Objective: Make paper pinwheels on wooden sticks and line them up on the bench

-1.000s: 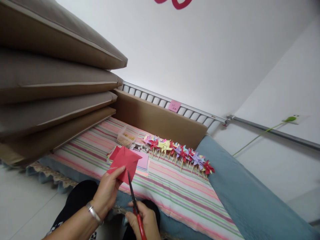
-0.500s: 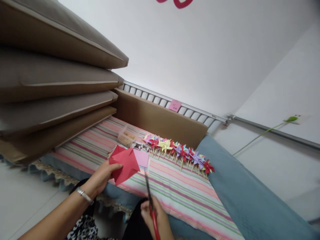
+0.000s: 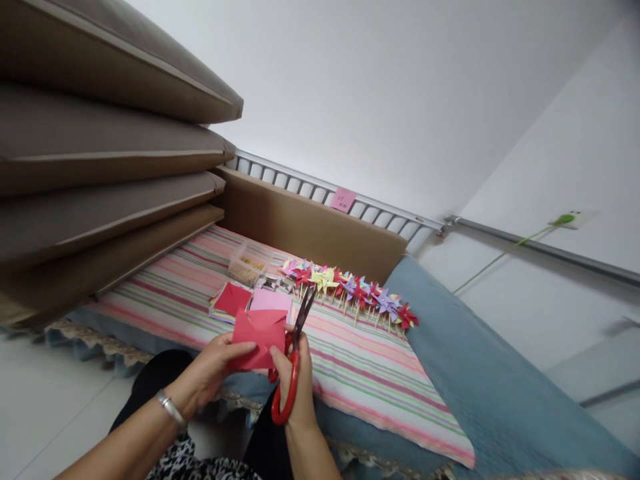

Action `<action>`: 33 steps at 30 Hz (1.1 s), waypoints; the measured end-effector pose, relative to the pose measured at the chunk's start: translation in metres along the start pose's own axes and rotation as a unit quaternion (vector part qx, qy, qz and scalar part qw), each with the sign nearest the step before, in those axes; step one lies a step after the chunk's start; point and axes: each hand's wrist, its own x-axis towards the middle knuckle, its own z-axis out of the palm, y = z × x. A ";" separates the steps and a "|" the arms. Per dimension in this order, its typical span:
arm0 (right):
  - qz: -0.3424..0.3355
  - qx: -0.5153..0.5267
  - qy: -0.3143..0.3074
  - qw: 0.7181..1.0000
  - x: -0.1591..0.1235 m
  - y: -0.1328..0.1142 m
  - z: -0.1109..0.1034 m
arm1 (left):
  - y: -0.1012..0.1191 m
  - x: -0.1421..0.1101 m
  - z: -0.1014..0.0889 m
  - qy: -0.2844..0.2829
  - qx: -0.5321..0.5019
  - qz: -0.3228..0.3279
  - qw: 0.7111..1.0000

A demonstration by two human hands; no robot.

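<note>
A red paper square with cuts in it is pinched at its left edge by my left hand, which wears a silver bangle. My right hand is closed around red-handled scissors, and its thumb presses the right side of the same paper. The scissor blades point up and away, slightly apart. Just beyond the paper lie a stack of red squares and a stack of pink squares on the striped cloth.
A row of paper pinwheels on sticks lies along the back of the cloth. Left of them stand a clear box of sticks and small metallic items. Stacked brown cushions rise at left; a brown board backs onto a radiator.
My right hand has come up and left with the scissors and now touches the red paper. The paper has turned and moved slightly down, uncovering the red stack.
</note>
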 end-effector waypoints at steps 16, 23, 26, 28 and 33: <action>0.212 -0.171 -0.221 0.937 -0.054 0.009 -0.039 | 0.029 0.004 -0.026 0.083 0.044 0.031 0.995; 0.193 -0.185 -0.225 0.937 -0.056 -0.008 -0.035 | 0.028 0.003 -0.028 0.038 0.062 0.024 0.997; 0.193 -0.192 -0.233 0.934 -0.054 -0.014 -0.035 | 0.027 0.004 -0.029 0.032 0.058 0.021 0.998; 0.193 -0.197 -0.232 0.933 -0.054 -0.016 -0.035 | 0.027 0.004 -0.029 0.035 0.054 0.019 0.998; 0.198 -0.206 -0.226 0.931 -0.054 -0.018 -0.035 | 0.026 0.005 -0.027 0.029 0.047 0.013 0.998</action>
